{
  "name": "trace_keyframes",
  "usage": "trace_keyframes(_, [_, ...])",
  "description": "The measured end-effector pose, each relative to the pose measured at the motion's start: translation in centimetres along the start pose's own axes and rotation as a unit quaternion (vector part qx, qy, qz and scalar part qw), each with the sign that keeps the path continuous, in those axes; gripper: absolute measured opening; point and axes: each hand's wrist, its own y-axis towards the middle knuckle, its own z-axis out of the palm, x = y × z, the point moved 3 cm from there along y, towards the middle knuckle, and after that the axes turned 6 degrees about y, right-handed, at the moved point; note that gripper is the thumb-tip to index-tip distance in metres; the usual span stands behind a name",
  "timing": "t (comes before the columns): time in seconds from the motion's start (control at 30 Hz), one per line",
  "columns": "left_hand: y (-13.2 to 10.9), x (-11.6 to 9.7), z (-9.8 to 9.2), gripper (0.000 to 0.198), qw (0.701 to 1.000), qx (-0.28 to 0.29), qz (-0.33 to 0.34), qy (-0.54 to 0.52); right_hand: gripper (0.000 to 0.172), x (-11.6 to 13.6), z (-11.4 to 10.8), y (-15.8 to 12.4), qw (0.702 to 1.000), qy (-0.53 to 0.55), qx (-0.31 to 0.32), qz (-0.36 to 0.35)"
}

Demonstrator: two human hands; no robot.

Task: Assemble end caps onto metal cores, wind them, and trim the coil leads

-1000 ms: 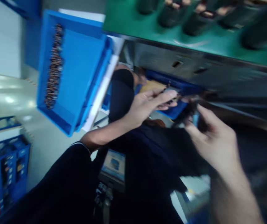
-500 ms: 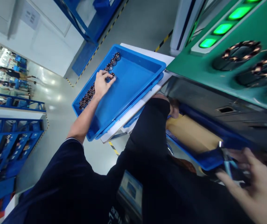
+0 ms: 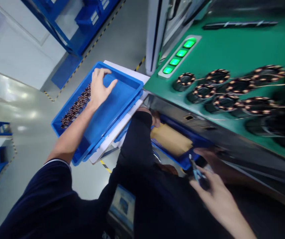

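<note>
My left hand (image 3: 99, 87) is over the blue tray (image 3: 119, 109), its thumb and fingers apart with nothing between them. Beside it, rows of small copper-wound stators (image 3: 76, 107) stand along the tray's left side; the hand hides part of them. Lower right, my right hand (image 3: 213, 191) is closed around pliers (image 3: 196, 171) with light blue and dark handles, their metal jaws pointing up and away. Several copper-wound stators (image 3: 204, 91) with dark bodies rest on the green bench, above and apart from my right hand.
The green bench (image 3: 232, 49) carries a panel of lit green buttons (image 3: 174, 61) and a dark pen-like stick (image 3: 239, 25). Below it, a blue bin (image 3: 182, 162) holds brown cardboard (image 3: 171, 139). A white board (image 3: 102, 151) supports the tray. Blue shelving (image 3: 57, 26) stands behind.
My left hand has let go of a stator in the tray and its fingers have spread. My view has swung right, showing more of the bench. The pliers stay in my right hand.
</note>
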Motion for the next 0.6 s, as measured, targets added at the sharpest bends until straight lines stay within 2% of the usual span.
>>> trace_keyframes(0.03, [-0.2, -3.2, 0.4, 0.063, 0.995, 0.005, 0.054, -0.086, 0.046, 0.9, 0.0, 0.0, 1.000, 0.024, 0.008, 0.000])
trace_keyframes(0.07, [-0.5, -6.7, 0.9, 0.062, 0.982, 0.035, 0.097, -0.160, 0.045, 1.8, 0.0, 0.1, 0.999, 0.039, 0.015, 0.002])
trace_keyframes(0.13, [-0.7, -13.2, 2.1, 0.057, 0.946, 0.120, 0.148, -0.264, 0.050, 3.3, 0.1, 0.2, 0.999, 0.038, 0.016, -0.001])
trace_keyframes(0.2, [-0.2, -18.2, 3.4, 0.044, 0.919, 0.172, 0.182, -0.304, 0.051, 4.7, 0.2, 0.1, 0.999, 0.042, 0.020, -0.019])
trace_keyframes(0.23, [0.2, -19.8, 4.2, 0.036, 0.915, 0.188, 0.196, -0.298, 0.051, 5.4, 0.1, 0.0, 0.998, 0.048, 0.021, -0.031])
trace_keyframes(0.33, [1.2, -21.9, 5.7, 0.031, 0.926, 0.197, 0.222, -0.233, 0.048, 6.9, -0.6, -1.0, 0.995, 0.077, 0.009, -0.069])
trace_keyframes(0.4, [0.5, -22.5, 5.1, 0.035, 0.934, 0.160, 0.232, -0.220, 0.046, 7.6, -1.2, -2.1, 0.990, 0.106, -0.014, -0.086])
trace_keyframes(0.5, [-3.7, -24.2, 1.8, 0.030, 0.930, 0.064, 0.254, -0.258, 0.047, 8.6, -1.7, -4.5, 0.982, 0.157, -0.058, -0.088])
trace_keyframes(0.6, [-9.4, -26.8, -1.3, 0.018, 0.914, 0.047, 0.272, -0.298, 0.050, 10.5, -2.3, -6.3, 0.969, 0.209, -0.096, -0.096])
